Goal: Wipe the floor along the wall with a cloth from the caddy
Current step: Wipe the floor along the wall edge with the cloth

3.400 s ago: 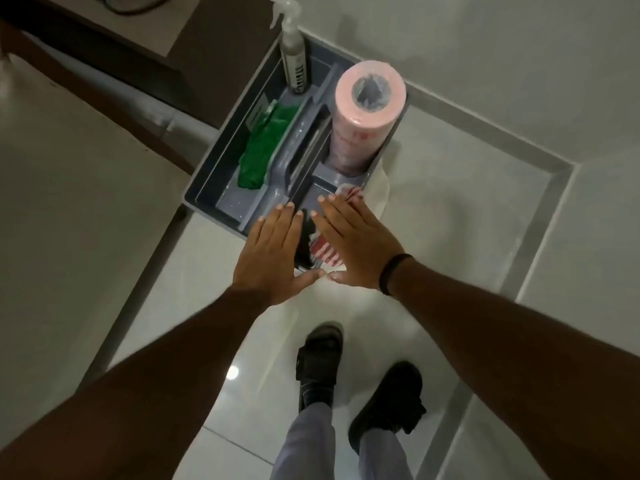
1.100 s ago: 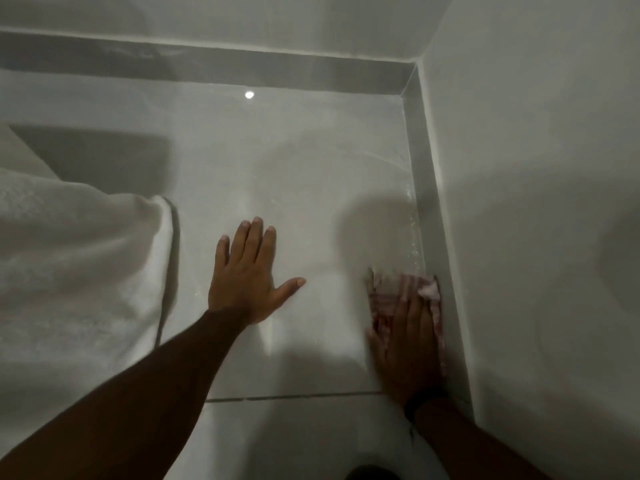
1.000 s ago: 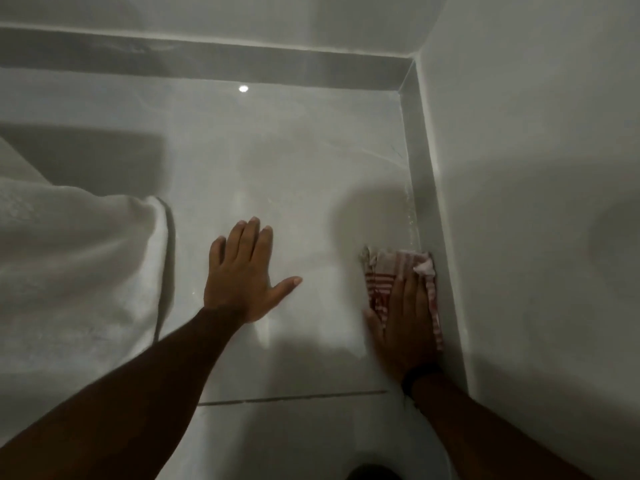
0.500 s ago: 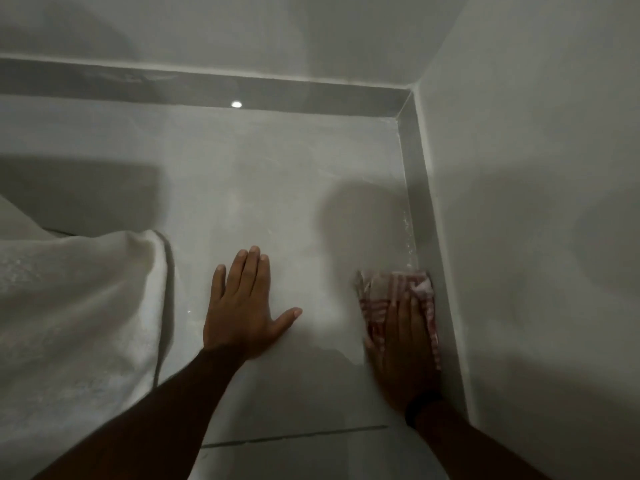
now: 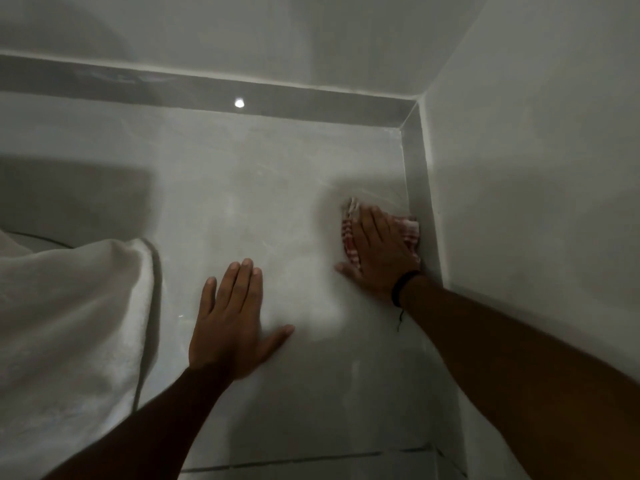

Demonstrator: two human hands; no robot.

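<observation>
A red-and-white checked cloth (image 5: 349,233) lies on the pale tiled floor (image 5: 277,202), pushed up against the grey skirting (image 5: 420,188) of the right wall. My right hand (image 5: 379,251) presses flat on the cloth and covers most of it; a dark band circles that wrist. My left hand (image 5: 232,320) rests palm down on the bare floor, fingers spread, well left of the cloth. The caddy is out of view.
White bedding (image 5: 69,323) hangs down at the left, close to my left forearm. The right wall (image 5: 536,168) and the far wall (image 5: 242,36) meet in a corner ahead. A light reflection (image 5: 239,102) shines on the far skirting.
My right hand has slid the cloth forward along the right skirting, toward the corner. My left hand stays planted on the floor. Earlier, both hands were over the caddy.
</observation>
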